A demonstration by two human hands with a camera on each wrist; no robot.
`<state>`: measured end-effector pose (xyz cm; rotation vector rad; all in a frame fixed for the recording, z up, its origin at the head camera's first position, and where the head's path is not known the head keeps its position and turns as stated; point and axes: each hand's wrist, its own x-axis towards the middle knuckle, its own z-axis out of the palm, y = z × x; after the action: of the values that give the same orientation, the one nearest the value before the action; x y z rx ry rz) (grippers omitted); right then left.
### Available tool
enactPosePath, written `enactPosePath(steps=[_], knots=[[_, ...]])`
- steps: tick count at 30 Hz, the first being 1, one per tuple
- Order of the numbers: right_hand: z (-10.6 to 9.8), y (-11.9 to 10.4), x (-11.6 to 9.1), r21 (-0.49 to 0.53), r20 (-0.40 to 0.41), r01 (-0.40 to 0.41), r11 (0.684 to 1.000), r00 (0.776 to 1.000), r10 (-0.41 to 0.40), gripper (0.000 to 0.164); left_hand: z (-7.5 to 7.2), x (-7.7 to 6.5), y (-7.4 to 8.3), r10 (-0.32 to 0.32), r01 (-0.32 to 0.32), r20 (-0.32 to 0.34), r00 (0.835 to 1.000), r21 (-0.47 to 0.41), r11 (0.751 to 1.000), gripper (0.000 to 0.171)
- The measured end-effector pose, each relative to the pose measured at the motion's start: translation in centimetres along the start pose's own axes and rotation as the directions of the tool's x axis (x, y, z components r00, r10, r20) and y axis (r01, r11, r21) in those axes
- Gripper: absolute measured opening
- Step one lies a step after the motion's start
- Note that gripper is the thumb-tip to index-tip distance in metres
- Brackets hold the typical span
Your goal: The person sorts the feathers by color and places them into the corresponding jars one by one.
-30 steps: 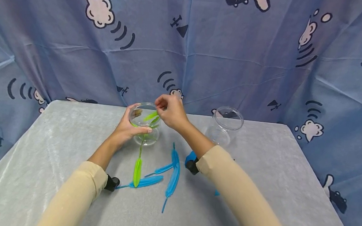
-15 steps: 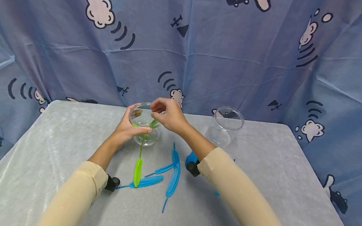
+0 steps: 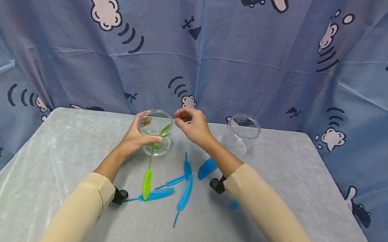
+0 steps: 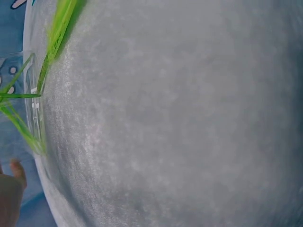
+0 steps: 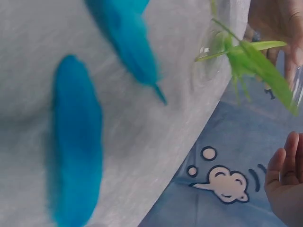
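Observation:
My left hand grips a clear plastic jar with a wide round rim, the thumb across its near side. Several green feathers are inside it; they show as a crossed bunch in the right wrist view. Just right of the rim, my right hand hovers with loosely bent fingers and nothing between them. In the right wrist view its fingers appear at the lower right edge. One more green feather lies on the table below the jar, over a blue feather.
A second clear jar stands to the right, behind my right forearm. More blue feathers lie mid-table, with another blue feather partly under my right wrist. A patterned blue curtain hangs behind the grey-covered table.
My right hand held a green feather at the jar's rim, lowered it inside, let go and drew back to the right. The left hand and jar have stayed in place.

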<state>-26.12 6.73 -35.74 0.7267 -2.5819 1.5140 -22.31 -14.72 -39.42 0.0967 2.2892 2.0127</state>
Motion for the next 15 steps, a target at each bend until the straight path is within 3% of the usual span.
enactPosePath(steps=[3,7,10,15], knots=[[-0.2,0.9,-0.5,-0.011,0.017,-0.048,0.999,0.999,0.048,0.012,0.0,0.1,-0.2,-0.004,0.004,-0.005,1.000,0.001,1.000,0.102],[-0.2,2.3,-1.2,-0.025,0.114,-0.106,0.994,0.988,0.109,0.012,-0.2,1.0,-1.6,-0.006,0.006,-0.019,1.000,0.000,1.000,0.105],[0.1,3.4,-1.7,-0.037,0.199,-0.107,0.994,0.974,0.113,0.015,-0.4,1.6,-2.7,-0.002,0.002,-0.033,0.999,0.012,1.000,0.106],[0.7,4.2,-2.5,-0.025,0.310,-0.081,0.996,0.947,0.085,0.019,-0.4,1.8,-3.2,0.029,-0.028,-0.038,0.999,0.029,0.999,0.105]])
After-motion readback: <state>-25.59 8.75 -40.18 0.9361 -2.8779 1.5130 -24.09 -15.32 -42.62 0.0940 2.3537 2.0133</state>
